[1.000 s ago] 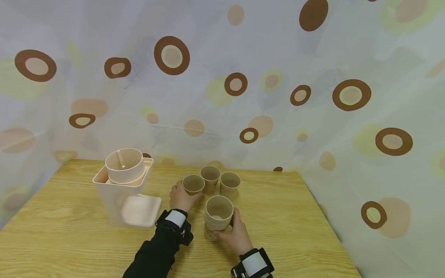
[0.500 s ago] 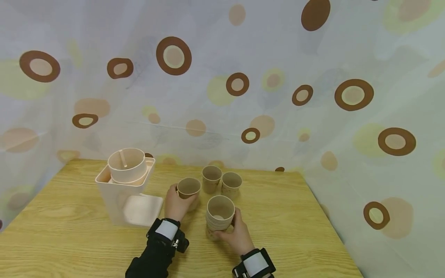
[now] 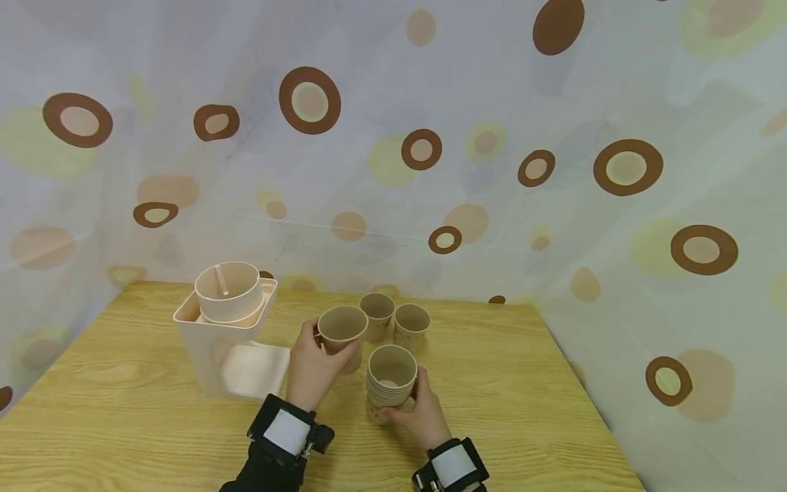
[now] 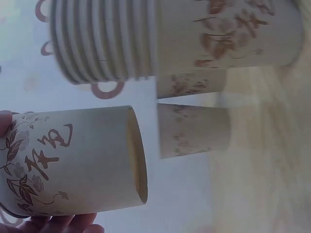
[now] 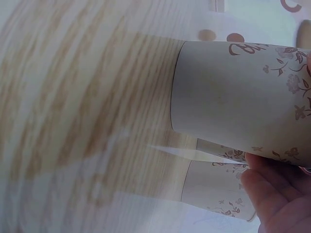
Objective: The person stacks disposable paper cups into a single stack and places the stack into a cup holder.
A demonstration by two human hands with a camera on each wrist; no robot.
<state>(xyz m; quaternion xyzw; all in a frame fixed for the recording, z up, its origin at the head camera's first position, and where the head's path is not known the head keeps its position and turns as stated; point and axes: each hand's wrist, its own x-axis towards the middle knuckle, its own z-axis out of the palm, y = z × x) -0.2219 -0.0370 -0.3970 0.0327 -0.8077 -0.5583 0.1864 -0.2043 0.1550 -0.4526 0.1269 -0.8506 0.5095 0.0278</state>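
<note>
My left hand (image 3: 312, 372) grips a single beige paper cup (image 3: 341, 326), thumb and fingers around its side. In the left wrist view that cup (image 4: 77, 160) is off the table, its base apart from the wood, with brown flowers and characters printed on it. My right hand (image 3: 421, 413) holds a stack of nested paper cups (image 3: 389, 396), which stands upright on the table at the front. Two more paper cups, one at the back (image 3: 376, 316) and one to its right (image 3: 412, 326), stand upright behind the stack.
To the left stands a pale plastic container (image 3: 215, 352) with a round cylinder (image 3: 229, 294) in its top and a flat rounded piece (image 3: 255, 371) at its front right. Beneath everything lies a wood-grain table (image 3: 522, 410). A patterned cloth (image 3: 479, 102) hangs behind.
My left hand has drawn one cup away from the back two, first left and toward me, then raised it and brought it slightly right toward the stack. My right hand keeps its hold.
</note>
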